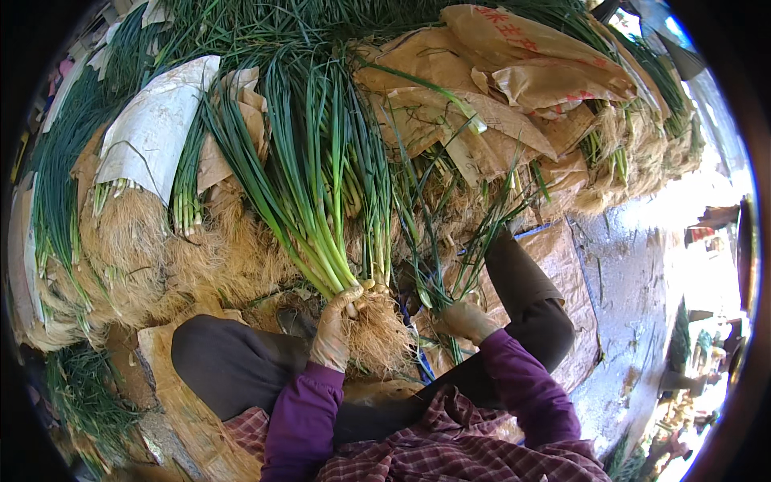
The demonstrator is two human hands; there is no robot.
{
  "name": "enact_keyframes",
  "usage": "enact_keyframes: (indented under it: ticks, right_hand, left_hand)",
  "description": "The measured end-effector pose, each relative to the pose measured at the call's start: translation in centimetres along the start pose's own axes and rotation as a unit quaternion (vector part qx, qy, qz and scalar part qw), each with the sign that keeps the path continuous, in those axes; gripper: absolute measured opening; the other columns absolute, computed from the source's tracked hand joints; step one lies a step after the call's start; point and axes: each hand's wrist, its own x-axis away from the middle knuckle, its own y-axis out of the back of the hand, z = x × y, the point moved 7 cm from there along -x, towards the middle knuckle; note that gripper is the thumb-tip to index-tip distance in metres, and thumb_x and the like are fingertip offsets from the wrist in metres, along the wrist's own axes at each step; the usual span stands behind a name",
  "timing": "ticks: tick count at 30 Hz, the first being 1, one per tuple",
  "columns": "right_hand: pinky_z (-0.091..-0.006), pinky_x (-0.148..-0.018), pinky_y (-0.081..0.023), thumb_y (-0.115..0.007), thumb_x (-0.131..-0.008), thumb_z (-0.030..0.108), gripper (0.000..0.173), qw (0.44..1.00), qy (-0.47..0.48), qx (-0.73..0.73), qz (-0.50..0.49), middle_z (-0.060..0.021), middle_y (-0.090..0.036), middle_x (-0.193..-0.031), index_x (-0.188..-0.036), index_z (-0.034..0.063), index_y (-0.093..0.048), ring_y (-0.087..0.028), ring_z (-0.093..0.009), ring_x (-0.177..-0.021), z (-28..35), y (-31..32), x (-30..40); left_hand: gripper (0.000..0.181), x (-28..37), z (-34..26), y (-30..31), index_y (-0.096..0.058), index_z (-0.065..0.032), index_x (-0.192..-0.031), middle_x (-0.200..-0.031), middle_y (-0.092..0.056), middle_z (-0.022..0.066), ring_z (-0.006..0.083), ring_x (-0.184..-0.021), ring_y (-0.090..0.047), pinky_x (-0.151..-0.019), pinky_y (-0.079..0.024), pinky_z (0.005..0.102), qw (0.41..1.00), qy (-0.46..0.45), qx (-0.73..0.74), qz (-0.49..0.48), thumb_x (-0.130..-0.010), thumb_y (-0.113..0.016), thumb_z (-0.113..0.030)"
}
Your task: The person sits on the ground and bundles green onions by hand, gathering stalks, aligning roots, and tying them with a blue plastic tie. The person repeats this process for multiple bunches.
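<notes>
My left hand (335, 326), in what looks like a thin pale glove, is closed around the lower stems of a bunch of scallions (313, 235). The long green leaves fan away from me, and the tangled brown roots (382, 337) hang to the right of the hand. My right hand (464, 320) is shut on a loose cluster of thin green scallion leaves (443, 295) above my bent right leg. Its fingertips are partly hidden by those leaves. More upright scallion stems (378, 253) stand just behind the held bunch.
Stacked rooted scallions (126, 235) line the far side, partly under a white sack (159, 129) and brown woven sacks (512, 66) with red writing. One loose scallion (467, 111) lies on the brown sacks. Wet pavement (626, 289) is at right; cut greens (90, 391) lie lower left.
</notes>
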Motion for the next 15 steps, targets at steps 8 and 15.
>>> enact_keyframes:
  ticks: [8,15]
  right_hand:
    - [-0.0272,-0.063,-0.051,-0.064,-0.088,0.020,0.025,0.602,0.023,-0.759,-0.249,-0.0069,-0.067,-0.086,-0.105,0.0016,-0.064,-0.064,-0.013,-0.073,2.1,10.7,-9.5]
    - [-0.0223,-0.036,-0.037,-0.059,-0.092,0.022,0.023,0.588,0.073,-0.784,-0.183,-0.0060,-0.063,-0.063,-0.093,-0.0004,-0.064,-0.048,-0.008,-0.039,5.1,11.5,-7.4]
  left_hand:
    - [0.026,1.0,-1.4,1.3,-0.067,-0.0041,-0.099,-0.102,-0.067,0.0089,0.0151,-0.084,-0.058,-0.079,-0.046,0.0304,0.988,0.050,-0.134,-0.058,-0.082,-0.067,-0.023]
    - [0.055,4.2,-3.3,2.6,-0.046,0.0004,-0.132,-0.112,-0.065,0.0082,0.0145,-0.097,-0.062,-0.070,-0.047,0.0213,0.996,-0.028,-0.081,-0.022,-0.083,-0.063,-0.017]
